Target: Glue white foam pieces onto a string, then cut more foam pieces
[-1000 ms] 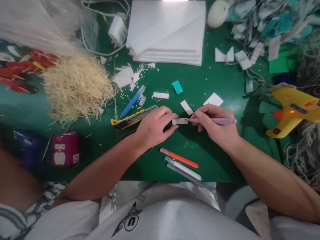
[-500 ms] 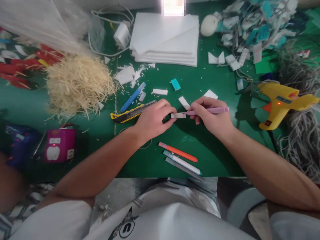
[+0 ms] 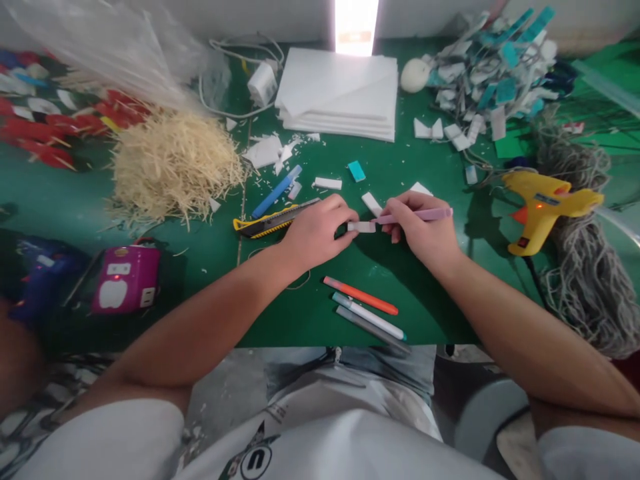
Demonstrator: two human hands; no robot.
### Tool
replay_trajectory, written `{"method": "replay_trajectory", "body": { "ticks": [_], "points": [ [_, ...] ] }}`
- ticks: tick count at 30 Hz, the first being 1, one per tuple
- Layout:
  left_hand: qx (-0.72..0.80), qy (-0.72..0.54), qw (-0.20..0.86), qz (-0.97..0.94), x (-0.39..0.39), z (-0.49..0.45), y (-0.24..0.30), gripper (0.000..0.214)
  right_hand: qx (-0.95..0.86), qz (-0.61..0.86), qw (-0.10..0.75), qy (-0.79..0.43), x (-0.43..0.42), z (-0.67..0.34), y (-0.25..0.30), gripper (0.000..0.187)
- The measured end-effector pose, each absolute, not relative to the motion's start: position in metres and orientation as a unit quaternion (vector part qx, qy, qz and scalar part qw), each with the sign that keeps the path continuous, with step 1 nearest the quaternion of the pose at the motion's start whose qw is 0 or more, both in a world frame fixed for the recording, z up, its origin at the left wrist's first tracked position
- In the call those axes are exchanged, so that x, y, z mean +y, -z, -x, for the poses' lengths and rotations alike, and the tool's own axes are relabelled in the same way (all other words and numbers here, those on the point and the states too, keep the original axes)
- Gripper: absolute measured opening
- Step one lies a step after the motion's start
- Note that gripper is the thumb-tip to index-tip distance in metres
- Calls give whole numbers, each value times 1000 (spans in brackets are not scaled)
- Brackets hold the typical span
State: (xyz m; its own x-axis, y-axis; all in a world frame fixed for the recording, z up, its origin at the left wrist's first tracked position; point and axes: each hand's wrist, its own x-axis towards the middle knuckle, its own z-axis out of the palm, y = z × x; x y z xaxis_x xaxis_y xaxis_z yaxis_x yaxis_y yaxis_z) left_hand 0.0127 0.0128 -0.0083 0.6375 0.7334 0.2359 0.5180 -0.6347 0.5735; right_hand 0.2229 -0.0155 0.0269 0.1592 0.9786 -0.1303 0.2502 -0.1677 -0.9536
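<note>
My left hand (image 3: 325, 227) pinches the left end of a small white foam strip (image 3: 364, 227) just above the green table. In my right hand (image 3: 417, 223) is a pink marker (image 3: 434, 214), gripped like a pen, with its tip at the strip's right end. A yellow and black box cutter (image 3: 267, 222) lies beside my left hand, and a blue marker (image 3: 277, 192) rests behind it. Loose white foam strips (image 3: 328, 183) and a turquoise piece (image 3: 357, 171) lie beyond my hands. Nearer my body are orange (image 3: 361, 295), white (image 3: 370, 316) and grey (image 3: 373, 329) markers.
A stack of white foam sheets (image 3: 340, 100) lies at the back. Yellow straw (image 3: 175, 167) and a magenta power box (image 3: 126, 280) are on the left. A yellow glue gun (image 3: 543, 207), grey yarn (image 3: 590, 280) and piled foam pieces (image 3: 493, 80) occupy the right.
The camera view has shifted slightly, showing more of the table's back. Both hands keep their grips, and the marker tip stays at the strip's right end.
</note>
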Motion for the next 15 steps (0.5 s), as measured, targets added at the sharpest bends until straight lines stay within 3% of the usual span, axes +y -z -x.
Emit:
{"method": "replay_trajectory", "body": {
  "ticks": [15],
  "points": [
    [369,-217,223,-876,13,-14,8,16,-484,619,439,-435,-25,-228,-26,28]
  ]
}}
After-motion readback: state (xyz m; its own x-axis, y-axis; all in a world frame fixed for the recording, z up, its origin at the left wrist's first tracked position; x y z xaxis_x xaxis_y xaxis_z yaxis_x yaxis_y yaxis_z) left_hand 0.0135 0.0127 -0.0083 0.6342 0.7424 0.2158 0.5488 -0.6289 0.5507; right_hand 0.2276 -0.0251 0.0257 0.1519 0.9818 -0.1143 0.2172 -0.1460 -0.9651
